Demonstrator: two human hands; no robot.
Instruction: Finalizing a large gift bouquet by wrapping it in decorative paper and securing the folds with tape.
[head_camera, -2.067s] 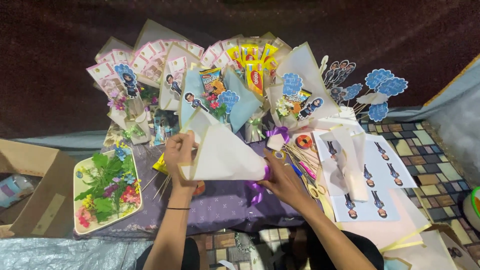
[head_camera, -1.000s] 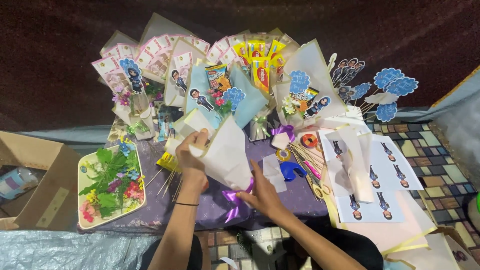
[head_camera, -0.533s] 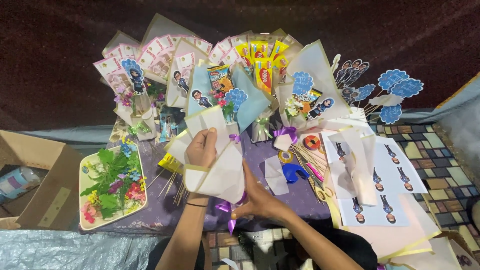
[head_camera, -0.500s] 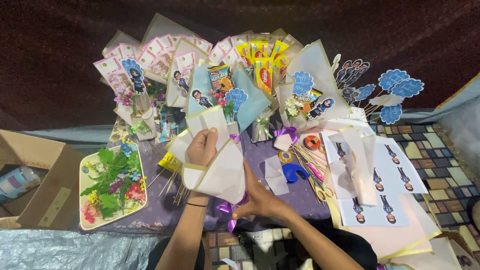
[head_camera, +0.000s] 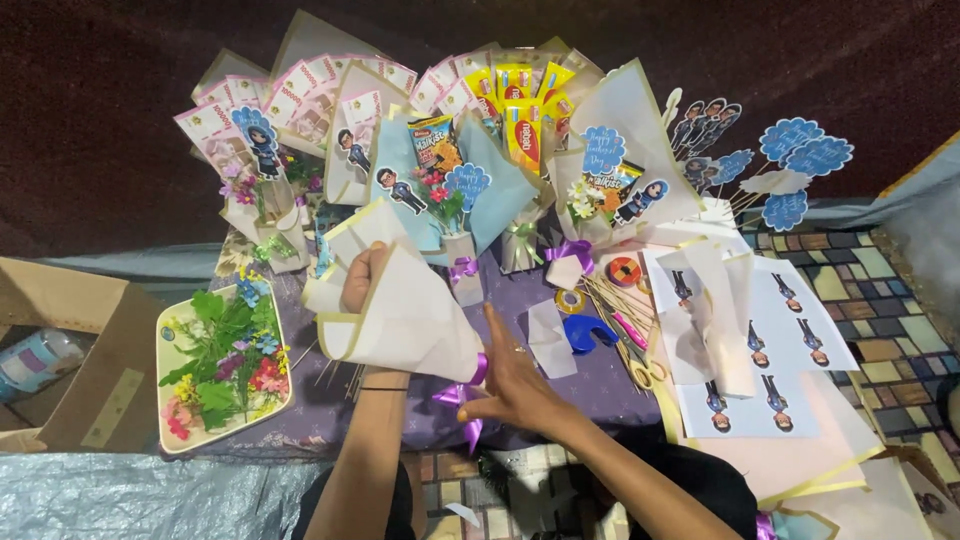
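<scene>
A: Where does the paper cone (head_camera: 405, 320) sit, and which way does it point?

B: It is held over the purple cloth (head_camera: 600, 385), near the front edge. Its long axis runs on a slant: the wide open mouth faces up and to the left, the narrow tip points down and to the right, where a purple ribbon (head_camera: 458, 400) is tied.

A: The hands?

B: The left hand (head_camera: 362, 280) grips the upper rim of the cone, fingers curled over the paper. The right hand (head_camera: 512, 385) is at the tip by the ribbon, index finger stretched upward; whether it pinches the ribbon cannot be told.

A: Around it?

B: A tray of artificial flowers (head_camera: 222, 365) lies to the left, a cardboard box (head_camera: 70, 370) beyond it. Finished bouquets (head_camera: 470, 140) stand behind. Right of the cone lie scissors (head_camera: 640, 365), tape rolls (head_camera: 623, 271) and sheets of printed figures (head_camera: 770, 350).
</scene>
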